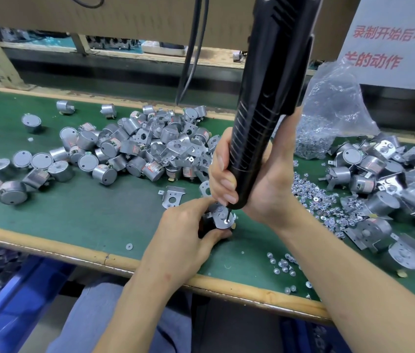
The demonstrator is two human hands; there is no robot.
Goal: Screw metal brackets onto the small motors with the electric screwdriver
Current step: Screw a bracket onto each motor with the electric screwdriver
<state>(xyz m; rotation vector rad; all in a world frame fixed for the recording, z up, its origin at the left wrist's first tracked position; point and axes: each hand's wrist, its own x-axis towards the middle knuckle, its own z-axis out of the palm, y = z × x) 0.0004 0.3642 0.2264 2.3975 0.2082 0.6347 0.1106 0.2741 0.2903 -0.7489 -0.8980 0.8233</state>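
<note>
Right hand: fingers wrapped tight round the lower barrel of the screwdriver. The tool stands nearly upright, leaning slightly right toward the top, with its bit tip down on the bracket.

Left hand: thumb and fingers clamped round a motor, holding it on the bench near the front edge, about mid-width. The bracket sits on top of this motor. I cannot tell whether a screw is under the bit.

Loose bracket lies flat just left of the hands, apart from them.

Motor pile sits at mid-bench toward the back edge, with brackets mixed in and strays trailing off to the left.

Second pile is at the right end; many of its motors carry brackets.

Screws are scattered between the right wrist and the second pile, with a few more near the front edge.

Clear bag of screws stands behind them at the back edge.

One washer lies alone near the front edge, left of the left wrist.

Blue bin sits below the bench's front-left.
</note>
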